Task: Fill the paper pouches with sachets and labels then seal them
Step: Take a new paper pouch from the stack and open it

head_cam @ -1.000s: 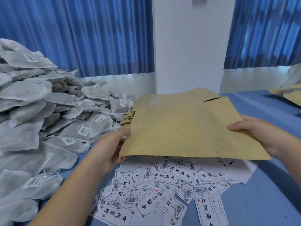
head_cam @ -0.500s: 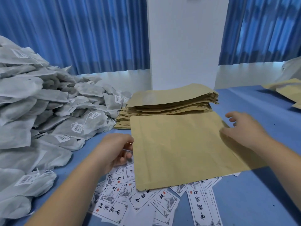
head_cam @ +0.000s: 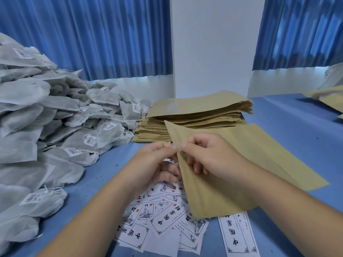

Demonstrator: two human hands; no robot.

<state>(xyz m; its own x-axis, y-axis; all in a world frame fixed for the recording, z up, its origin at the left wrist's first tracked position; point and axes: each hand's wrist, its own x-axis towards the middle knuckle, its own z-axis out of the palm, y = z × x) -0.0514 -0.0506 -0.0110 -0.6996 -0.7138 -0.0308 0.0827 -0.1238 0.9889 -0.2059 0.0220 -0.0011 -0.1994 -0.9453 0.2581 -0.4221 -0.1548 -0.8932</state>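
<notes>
Two hands (head_cam: 154, 162) (head_cam: 209, 156), one held pouch (head_cam: 259, 145), one sachet heap (head_cam: 55, 117), many labels (head_cam: 163, 219).

A blue table (head_cam: 282, 130) is carrying everything here. A big heap of grey-white sachets (head_cam: 46, 127), many with small barcode tags on strings, is piling up along its left side, from near to far. A stack of paper pouches (head_cam: 194, 115) is lying at the far middle, its left edge just beside the heap. White printed labels (head_cam: 163, 219) are lying scattered and overlapping at the near middle, with one long label (head_cam: 238, 236) lying to their right. More brown pouches (head_cam: 330, 99) are sitting at the far right edge.
</notes>
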